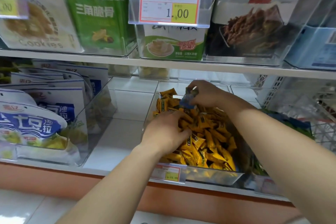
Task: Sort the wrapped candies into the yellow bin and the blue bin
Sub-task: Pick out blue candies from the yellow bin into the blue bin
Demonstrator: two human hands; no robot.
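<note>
A clear bin (209, 174) on the lower shelf is heaped with several yellow wrapped candies (209, 142). My left hand (167, 131) lies palm down on the left side of the heap, fingers curled into the yellow candies. My right hand (205, 94) hovers over the back of the bin and pinches blue wrapped candies (187, 101), lifted just above the yellow ones. A second bin to the right is mostly hidden behind my right forearm, with blue and green wrappers (294, 123) showing.
A clear bin (94, 114) of blue and white snack bags stands at left, with bare white shelf between it and the candy bin. The upper shelf holds boxed snacks and a 1.00 price tag (171, 5). A wire basket (323, 129) is at right.
</note>
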